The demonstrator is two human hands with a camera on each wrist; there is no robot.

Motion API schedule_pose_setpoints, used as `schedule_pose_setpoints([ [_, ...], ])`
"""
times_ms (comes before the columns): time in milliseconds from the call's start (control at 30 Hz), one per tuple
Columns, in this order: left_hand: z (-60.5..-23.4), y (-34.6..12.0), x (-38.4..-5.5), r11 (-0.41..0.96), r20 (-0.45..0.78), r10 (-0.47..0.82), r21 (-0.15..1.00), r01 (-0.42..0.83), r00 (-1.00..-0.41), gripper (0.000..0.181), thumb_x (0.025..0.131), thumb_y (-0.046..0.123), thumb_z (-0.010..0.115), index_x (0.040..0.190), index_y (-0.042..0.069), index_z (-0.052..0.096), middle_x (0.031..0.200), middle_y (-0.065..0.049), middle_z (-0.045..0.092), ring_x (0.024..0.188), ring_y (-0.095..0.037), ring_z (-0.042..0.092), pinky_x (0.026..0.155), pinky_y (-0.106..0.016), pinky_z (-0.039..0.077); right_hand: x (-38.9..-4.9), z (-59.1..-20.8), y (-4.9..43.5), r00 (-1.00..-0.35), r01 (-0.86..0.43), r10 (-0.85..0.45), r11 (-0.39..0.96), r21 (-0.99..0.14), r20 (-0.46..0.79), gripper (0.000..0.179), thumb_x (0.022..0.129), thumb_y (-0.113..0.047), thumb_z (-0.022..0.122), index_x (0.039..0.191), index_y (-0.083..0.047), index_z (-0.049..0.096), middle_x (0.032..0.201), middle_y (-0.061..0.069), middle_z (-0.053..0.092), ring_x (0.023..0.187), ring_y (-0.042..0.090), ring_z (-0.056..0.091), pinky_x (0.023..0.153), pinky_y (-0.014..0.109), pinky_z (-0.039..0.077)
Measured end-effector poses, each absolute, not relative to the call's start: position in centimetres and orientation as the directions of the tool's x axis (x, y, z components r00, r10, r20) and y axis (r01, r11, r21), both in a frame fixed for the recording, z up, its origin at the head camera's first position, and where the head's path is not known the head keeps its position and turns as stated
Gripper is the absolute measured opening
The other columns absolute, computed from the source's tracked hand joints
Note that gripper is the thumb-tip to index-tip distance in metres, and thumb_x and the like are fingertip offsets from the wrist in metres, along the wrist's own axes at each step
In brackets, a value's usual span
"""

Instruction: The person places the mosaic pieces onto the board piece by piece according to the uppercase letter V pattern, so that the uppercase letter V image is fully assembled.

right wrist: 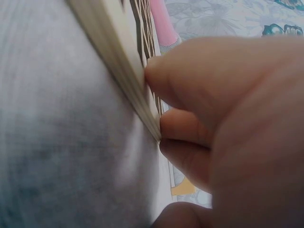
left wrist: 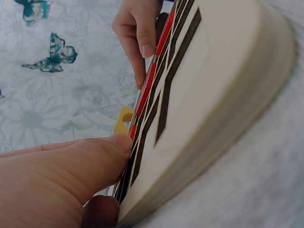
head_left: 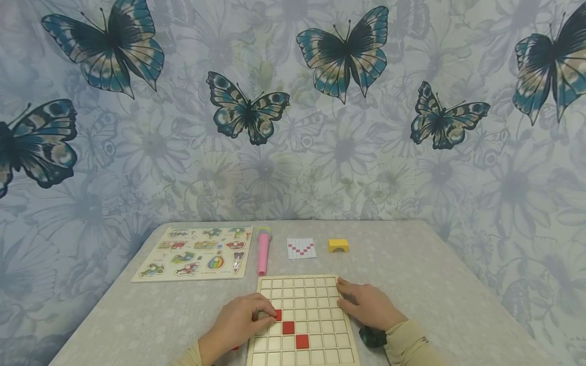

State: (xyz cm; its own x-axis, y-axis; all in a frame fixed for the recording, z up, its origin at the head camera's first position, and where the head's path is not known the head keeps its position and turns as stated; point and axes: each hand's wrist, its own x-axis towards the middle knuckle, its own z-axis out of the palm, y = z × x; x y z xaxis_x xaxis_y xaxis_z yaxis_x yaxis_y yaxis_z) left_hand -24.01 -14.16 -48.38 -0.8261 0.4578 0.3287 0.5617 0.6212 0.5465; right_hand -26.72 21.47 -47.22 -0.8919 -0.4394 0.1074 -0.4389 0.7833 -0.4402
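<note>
A pale wooden grid board [head_left: 336, 328] lies in front of me. My left hand [head_left: 240, 320] reaches over its left side, thumb and index finger pinching a red square tile [head_left: 278, 315] at one cell. Two more red tiles, [head_left: 288, 328] and a nearer one [head_left: 302, 341], sit in cells stepping down to the right. At the board's right edge, my right hand [head_left: 373, 305] rests its fingertips against the rim; in the right wrist view the thumb [right wrist: 164, 76] touches the edge. Part of another red piece [head_left: 235, 348] shows beneath the left wrist.
Behind the board are a pink toy microphone [head_left: 263, 251], a card with a red checked pattern [head_left: 301, 248] and a yellow arch block [head_left: 339, 246]. A picture puzzle board [head_left: 194, 254] lies back left. A dark object [head_left: 372, 336] is beside the right wrist.
</note>
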Motion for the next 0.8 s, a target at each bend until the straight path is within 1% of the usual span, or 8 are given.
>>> schedule_pose_setpoints([
  [267,-48.5,-14.2,-23.9,0.618,0.354,0.467,0.525,0.586,-0.810,0.006,0.089,0.029,0.082,0.090,0.033,0.078,0.101,0.020,0.070,0.060,0.010,0.048,0.055,-0.016,0.041,-26.8,-47.3,21.5,-0.889,-0.443,-0.445,0.778,-0.445,0.107,0.051,0.101,-0.042,0.064,0.142,-0.011,0.062,0.153,0.004,0.054,0.133,0.033,0.058,0.103,0.054,0.049],
  [533,-48.4,-14.3,-23.9,0.636,0.356,0.457,0.510,0.579,-0.815,0.006,0.091,0.031,0.080,0.095,0.035,0.079,0.102,0.022,0.070,0.061,0.010,0.047,0.055,-0.017,0.040,-26.9,-47.4,21.5,-0.895,-0.429,-0.436,0.789,-0.439,0.092,0.051,0.102,-0.042,0.063,0.142,-0.011,0.062,0.154,0.002,0.053,0.133,0.032,0.058,0.103,0.054,0.049],
  [667,-48.0,-14.5,-23.9,0.671,0.347,0.407,0.513,0.535,-0.845,0.006,0.091,0.035,0.079,0.097,0.034,0.079,0.103,0.021,0.070,0.061,0.009,0.048,0.054,-0.019,0.041,-27.0,-47.5,21.6,-0.897,-0.426,-0.432,0.793,-0.437,0.090,0.050,0.102,-0.040,0.063,0.143,-0.012,0.062,0.154,0.002,0.053,0.133,0.032,0.058,0.103,0.053,0.049],
  [767,-47.4,-15.2,-24.3,0.730,0.333,0.309,0.518,0.446,-0.891,0.007,0.091,0.034,0.079,0.098,0.034,0.079,0.100,0.021,0.070,0.060,0.006,0.049,0.051,-0.021,0.040,-27.0,-47.4,21.6,-0.896,-0.429,-0.435,0.789,-0.439,0.091,0.049,0.102,-0.039,0.063,0.143,-0.011,0.062,0.154,0.003,0.053,0.133,0.032,0.058,0.103,0.054,0.049],
  [800,-47.2,-15.7,-24.5,0.749,0.319,0.267,0.526,0.404,-0.910,0.008,0.091,0.033,0.079,0.099,0.033,0.079,0.096,0.020,0.070,0.058,0.004,0.049,0.049,-0.022,0.040,-27.0,-47.4,21.6,-0.895,-0.430,-0.436,0.789,-0.440,0.091,0.049,0.102,-0.040,0.063,0.143,-0.011,0.062,0.154,0.003,0.053,0.133,0.032,0.058,0.104,0.054,0.049],
])
